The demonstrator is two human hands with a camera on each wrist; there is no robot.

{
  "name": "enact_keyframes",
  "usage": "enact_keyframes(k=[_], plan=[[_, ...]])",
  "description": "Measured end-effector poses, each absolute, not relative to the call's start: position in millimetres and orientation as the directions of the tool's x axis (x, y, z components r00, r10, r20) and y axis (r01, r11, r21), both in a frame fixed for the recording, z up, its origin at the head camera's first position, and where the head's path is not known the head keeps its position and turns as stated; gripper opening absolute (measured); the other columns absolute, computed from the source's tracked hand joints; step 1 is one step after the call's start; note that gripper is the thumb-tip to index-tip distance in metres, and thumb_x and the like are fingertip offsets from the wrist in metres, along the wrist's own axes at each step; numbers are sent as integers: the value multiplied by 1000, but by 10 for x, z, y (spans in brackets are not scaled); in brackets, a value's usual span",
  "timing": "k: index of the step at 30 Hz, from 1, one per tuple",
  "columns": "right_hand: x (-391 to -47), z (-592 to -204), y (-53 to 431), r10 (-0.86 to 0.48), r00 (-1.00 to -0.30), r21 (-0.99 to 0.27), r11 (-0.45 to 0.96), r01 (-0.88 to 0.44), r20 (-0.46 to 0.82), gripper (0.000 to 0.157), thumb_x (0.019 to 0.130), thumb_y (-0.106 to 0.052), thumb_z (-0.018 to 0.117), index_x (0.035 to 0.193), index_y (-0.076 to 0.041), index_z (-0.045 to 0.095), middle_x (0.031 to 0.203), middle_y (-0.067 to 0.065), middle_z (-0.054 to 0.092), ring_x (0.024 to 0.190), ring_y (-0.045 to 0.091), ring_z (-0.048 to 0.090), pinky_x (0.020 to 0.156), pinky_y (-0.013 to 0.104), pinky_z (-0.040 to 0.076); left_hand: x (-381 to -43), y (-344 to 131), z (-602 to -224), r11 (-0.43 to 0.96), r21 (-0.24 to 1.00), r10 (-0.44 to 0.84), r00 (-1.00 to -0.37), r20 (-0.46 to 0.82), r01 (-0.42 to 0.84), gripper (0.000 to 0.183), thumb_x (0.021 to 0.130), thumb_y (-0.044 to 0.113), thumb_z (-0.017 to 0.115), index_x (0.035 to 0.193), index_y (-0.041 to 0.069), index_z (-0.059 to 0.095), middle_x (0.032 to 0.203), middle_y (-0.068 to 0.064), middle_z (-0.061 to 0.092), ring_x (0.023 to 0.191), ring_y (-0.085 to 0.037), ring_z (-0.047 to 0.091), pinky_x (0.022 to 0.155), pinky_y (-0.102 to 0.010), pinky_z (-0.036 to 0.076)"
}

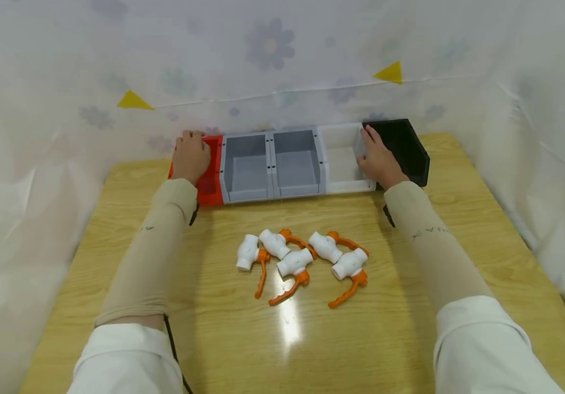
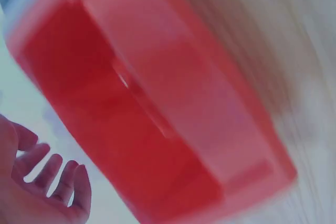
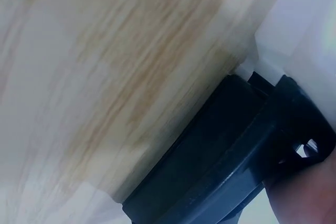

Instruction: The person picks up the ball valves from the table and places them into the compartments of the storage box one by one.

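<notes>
My left hand (image 1: 191, 157) is over the left part of a red bin (image 1: 210, 194) at the left end of a row. In the left wrist view its fingers (image 2: 48, 174) are loosely bent beside the bin, holding nothing. At the row's right end, my right hand (image 1: 379, 158) rests where a white bin (image 1: 345, 186) meets a black bin (image 1: 405, 143). Its fingers stretch forward along the shared walls, and the thumb points into the white bin. Only a blurred part of that hand shows beside the black bin's edge in the right wrist view.
Two grey bins (image 1: 248, 195) stand between the red and white ones. Several white ball valves (image 1: 293, 262) with orange handles lie on the wooden table (image 1: 243, 339) in front of the row. A flowered white curtain (image 1: 272, 71) with yellow triangles hangs behind.
</notes>
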State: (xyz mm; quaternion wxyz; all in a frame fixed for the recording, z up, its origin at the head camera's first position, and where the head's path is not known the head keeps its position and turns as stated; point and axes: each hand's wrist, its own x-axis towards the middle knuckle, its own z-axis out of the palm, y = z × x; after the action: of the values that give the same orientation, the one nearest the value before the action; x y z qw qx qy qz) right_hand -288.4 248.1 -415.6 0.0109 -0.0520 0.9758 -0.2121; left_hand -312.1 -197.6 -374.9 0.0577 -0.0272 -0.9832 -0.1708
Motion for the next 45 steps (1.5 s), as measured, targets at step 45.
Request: enact_keyframes(k=[45], plan=[[-2875,-4147,2483,-160,-987,-417,896,-151,12,68,92,-12,36,150,-16,1,155,-1,-9,51,28,38,53,39,31,-3027,-2652,-3915,991,108,-86,-990,109,-74,43,98,26,20,108,-8,44,109,-28,50,101,-45,45,88,-56,33]])
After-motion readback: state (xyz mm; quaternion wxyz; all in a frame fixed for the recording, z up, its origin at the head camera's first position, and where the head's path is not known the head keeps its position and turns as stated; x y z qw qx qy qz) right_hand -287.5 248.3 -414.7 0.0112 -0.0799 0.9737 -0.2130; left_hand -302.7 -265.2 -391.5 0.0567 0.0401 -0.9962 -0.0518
